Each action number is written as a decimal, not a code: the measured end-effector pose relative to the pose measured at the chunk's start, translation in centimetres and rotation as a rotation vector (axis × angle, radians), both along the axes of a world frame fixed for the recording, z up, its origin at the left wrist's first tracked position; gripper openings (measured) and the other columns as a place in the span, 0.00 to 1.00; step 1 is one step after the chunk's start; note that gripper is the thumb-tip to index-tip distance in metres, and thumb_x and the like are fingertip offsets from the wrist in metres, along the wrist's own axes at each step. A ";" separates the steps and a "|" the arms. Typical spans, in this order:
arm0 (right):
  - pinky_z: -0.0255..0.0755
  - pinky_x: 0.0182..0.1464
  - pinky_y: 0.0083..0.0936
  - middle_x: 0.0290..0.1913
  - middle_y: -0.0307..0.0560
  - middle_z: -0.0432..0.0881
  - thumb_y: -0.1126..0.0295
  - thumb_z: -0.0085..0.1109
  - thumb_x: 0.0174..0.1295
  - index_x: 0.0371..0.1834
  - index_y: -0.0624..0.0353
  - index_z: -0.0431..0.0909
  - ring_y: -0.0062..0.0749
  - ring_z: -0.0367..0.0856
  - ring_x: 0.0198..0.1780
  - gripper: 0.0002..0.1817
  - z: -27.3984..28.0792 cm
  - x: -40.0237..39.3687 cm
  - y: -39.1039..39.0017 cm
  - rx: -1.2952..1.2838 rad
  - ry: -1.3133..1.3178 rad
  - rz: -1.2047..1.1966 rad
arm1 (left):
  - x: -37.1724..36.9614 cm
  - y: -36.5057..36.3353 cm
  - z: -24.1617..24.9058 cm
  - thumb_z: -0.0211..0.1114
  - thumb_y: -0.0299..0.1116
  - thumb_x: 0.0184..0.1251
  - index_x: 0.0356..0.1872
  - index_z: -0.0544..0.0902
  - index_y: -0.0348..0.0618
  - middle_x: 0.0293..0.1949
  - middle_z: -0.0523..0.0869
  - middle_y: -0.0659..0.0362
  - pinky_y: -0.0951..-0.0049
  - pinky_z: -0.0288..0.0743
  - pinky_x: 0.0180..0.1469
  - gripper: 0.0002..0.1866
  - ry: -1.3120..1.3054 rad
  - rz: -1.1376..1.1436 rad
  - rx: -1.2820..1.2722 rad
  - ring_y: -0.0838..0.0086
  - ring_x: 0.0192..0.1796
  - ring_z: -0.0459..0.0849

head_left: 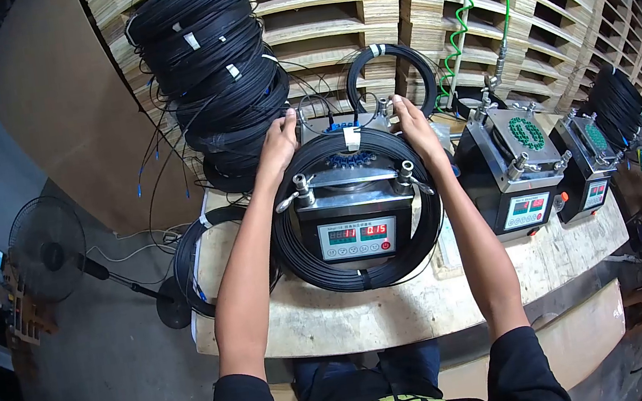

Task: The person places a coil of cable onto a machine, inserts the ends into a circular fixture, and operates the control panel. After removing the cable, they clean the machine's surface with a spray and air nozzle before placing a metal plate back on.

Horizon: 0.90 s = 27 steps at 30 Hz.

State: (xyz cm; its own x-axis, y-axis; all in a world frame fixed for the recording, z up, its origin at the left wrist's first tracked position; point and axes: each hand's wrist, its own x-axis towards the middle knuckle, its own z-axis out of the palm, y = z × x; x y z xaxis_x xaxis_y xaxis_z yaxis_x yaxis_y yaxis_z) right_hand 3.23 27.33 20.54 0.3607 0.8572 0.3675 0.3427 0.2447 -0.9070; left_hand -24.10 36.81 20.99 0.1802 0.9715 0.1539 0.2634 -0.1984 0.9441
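A fibre polishing machine (355, 220) stands before me, its red display reading 11 and 0.15. A large coil of black fibre cable (288, 246) rests around its front, with a white tag (352, 139) at the top. Blue connectors (352, 161) ring the fixture on top. My left hand (278, 145) is closed at the rear left corner clamp, and my right hand (415, 126) is closed at the rear right clamp post (384, 106). The fingers wrap behind, so the levers under them are mostly hidden. Front clamps (304, 190) show their levers pointing outward.
Stacked black cable coils (212, 68) rise at the back left; another coil (426, 75) stands behind the machine. Two similar machines (510, 174) sit to the right on the wooden table (338, 325). Green air hoses (466, 8) hang before wooden pallets (313, 25). A fan (50, 255) stands left.
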 end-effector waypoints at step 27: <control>0.71 0.58 0.29 0.63 0.51 0.81 0.41 0.43 0.80 0.75 0.66 0.67 0.34 0.79 0.54 0.38 -2.0 1.4 1.7 -0.060 0.008 0.046 | 0.0 -0.8 0.8 0.47 0.68 0.79 0.56 0.81 0.34 0.28 0.82 0.58 0.71 0.76 0.41 0.40 -0.122 0.017 -0.165 0.74 0.31 0.80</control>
